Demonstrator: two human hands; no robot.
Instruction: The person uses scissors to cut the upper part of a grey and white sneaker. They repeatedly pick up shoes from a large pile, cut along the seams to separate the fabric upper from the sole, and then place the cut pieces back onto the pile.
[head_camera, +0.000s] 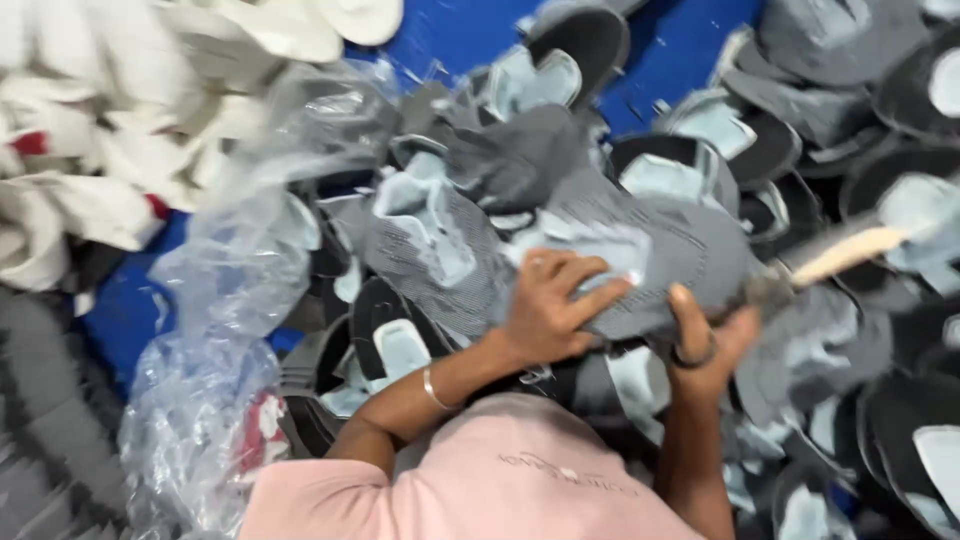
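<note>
I look down on a heap of grey shoe uppers with pale blue linings (700, 140), spread over a blue floor covering (450, 30) from the middle to its right edge. White fabric pieces (90, 130) are piled at the top left corner, and crumpled clear plastic bags (220, 330) lie along the left side. I hold one grey upper (660, 270) above the heap's middle. My left hand (550, 305) lies spread flat on it, apparently to steady it. My right hand (715, 340) pinches its lower edge and grips a light-handled tool (830, 258), probably a brush.
</note>
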